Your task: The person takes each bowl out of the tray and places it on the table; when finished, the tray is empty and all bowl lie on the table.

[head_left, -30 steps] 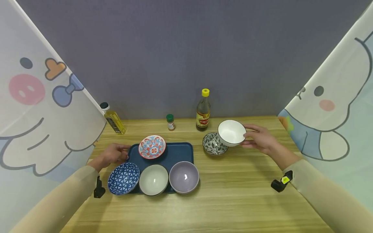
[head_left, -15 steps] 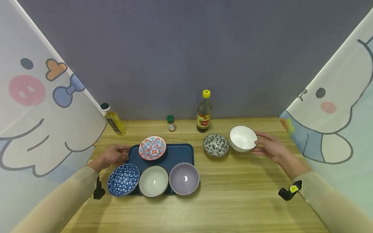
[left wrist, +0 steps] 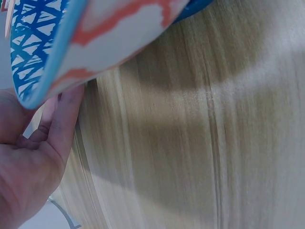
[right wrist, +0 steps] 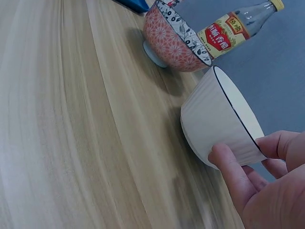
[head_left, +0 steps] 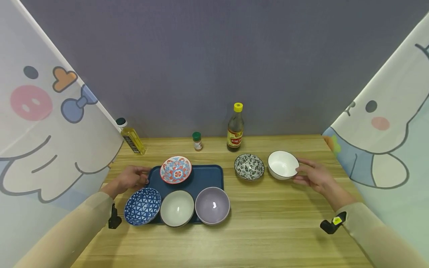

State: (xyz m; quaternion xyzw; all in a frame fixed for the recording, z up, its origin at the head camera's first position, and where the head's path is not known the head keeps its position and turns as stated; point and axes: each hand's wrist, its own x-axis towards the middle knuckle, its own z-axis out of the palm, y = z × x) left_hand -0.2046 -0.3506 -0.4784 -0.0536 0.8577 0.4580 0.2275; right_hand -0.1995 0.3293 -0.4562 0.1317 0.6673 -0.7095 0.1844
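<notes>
In the head view my right hand (head_left: 313,176) pinches the right rim of a white bowl (head_left: 283,163) with a dark edge. Its thumb lies at the rim and its fingers support the outer wall (right wrist: 214,119), with the bowl's base close to the tabletop. Just left of it stands a black-and-white floral bowl (head_left: 249,167), reddish outside (right wrist: 167,40). My left hand (head_left: 130,177) holds the left edge of a dark blue tray (head_left: 206,176); its fingertips are partly hidden behind a blue patterned bowl (left wrist: 35,47) in the left wrist view.
On the tray are a red-and-blue patterned bowl (head_left: 175,170), a blue triangle-patterned bowl (head_left: 143,206), a cream bowl (head_left: 177,208) and a purple bowl (head_left: 212,206). An oil bottle (head_left: 132,139), a green-capped jar (head_left: 197,141) and a yellow-capped bottle (head_left: 235,130) stand behind.
My right hand has carried the white bowl rightward and down, from over the floral bowl to a place beside it. My left hand has stayed at the tray.
</notes>
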